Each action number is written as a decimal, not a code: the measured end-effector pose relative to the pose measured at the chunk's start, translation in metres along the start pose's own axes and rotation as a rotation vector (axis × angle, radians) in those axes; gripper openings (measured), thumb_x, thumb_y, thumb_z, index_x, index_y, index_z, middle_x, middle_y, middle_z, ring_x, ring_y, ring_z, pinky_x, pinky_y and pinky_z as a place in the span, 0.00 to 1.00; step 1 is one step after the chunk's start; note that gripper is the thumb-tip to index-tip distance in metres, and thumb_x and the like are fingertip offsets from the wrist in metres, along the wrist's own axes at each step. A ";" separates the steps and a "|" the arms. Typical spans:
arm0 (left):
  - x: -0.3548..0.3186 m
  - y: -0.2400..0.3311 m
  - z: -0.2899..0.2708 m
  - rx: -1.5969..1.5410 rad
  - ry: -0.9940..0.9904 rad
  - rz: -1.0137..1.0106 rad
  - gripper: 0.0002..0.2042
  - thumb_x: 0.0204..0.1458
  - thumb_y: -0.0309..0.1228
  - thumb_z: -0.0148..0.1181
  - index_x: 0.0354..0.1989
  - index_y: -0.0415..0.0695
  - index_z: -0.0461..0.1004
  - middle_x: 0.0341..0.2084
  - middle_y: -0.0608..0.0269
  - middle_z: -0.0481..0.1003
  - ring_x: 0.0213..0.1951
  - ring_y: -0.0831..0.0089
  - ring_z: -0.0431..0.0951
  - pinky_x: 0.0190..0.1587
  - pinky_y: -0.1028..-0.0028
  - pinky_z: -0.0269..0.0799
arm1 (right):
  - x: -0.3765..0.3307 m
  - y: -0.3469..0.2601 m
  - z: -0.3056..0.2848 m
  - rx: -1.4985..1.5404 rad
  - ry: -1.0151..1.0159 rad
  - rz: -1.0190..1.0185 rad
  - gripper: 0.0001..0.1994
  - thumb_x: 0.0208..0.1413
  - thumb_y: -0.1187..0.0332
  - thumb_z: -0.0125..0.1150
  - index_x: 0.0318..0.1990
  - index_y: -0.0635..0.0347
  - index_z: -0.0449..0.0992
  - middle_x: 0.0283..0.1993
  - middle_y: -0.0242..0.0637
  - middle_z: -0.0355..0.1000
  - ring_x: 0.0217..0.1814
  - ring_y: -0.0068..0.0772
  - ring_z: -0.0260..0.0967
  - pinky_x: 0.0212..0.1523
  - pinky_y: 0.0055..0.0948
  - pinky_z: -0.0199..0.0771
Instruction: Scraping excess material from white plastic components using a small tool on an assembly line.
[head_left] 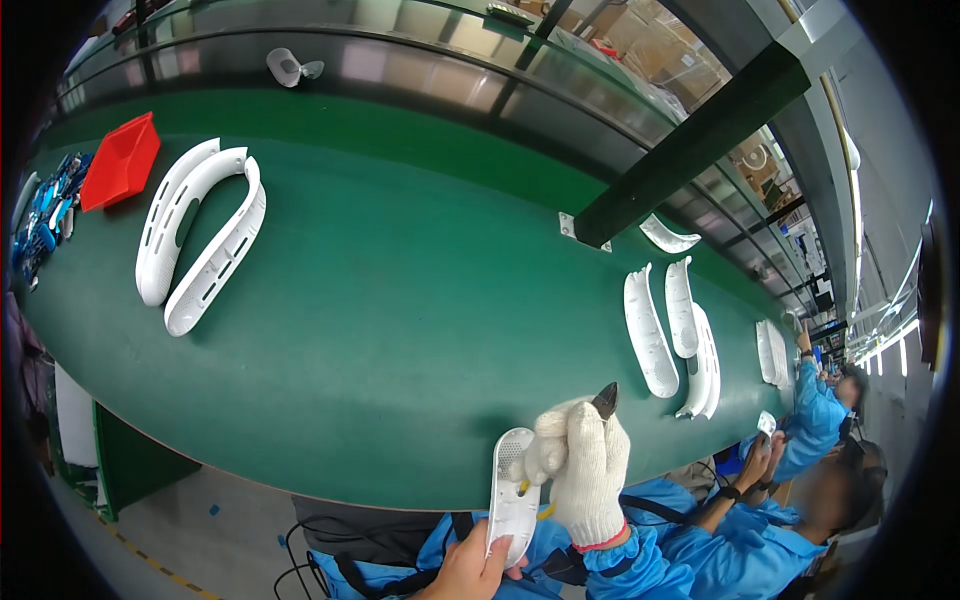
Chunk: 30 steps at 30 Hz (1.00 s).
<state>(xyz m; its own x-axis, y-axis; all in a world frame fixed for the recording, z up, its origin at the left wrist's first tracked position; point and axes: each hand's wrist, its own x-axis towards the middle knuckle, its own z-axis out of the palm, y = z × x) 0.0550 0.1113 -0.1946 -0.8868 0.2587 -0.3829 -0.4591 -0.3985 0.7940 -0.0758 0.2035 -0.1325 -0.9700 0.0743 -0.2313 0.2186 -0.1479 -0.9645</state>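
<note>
Your bare left hand (470, 570) grips the white shell (513, 495) by its lower end, steadying it, while your gloved right hand (585, 470) closes around cutters (606, 399) held against it.

Position: head-worn fisheye, above the near edge of the green conveyor belt (400, 300).
Facing: downward and forward across the belt, toward the metal rail (420, 70) at 12 o'clock.
Nearness: closest to the gloved right hand (585, 470) and bare left hand (470, 570) at 6 o'clock.
Distortion: straight edges curve near the rim; dark corners.
Reach: co-workers (820, 410) at 4 o'clock.
Shared views: single view only.
</note>
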 end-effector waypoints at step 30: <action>0.012 -0.005 -0.002 -0.010 0.047 0.003 0.14 0.65 0.33 0.44 0.46 0.33 0.70 0.23 0.59 0.77 0.25 0.73 0.77 0.30 0.73 0.75 | 0.002 -0.020 -0.004 0.060 -0.117 -0.071 0.16 0.70 0.65 0.42 0.48 0.72 0.70 0.23 0.36 0.68 0.22 0.29 0.68 0.30 0.34 0.78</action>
<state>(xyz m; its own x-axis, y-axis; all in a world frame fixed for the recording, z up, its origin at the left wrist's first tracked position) 0.0463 0.1147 -0.2038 -0.8896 0.2157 -0.4025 -0.4566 -0.4084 0.7904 -0.0812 0.2106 -0.1144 -0.9893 -0.0278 -0.1429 0.1456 -0.2052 -0.9678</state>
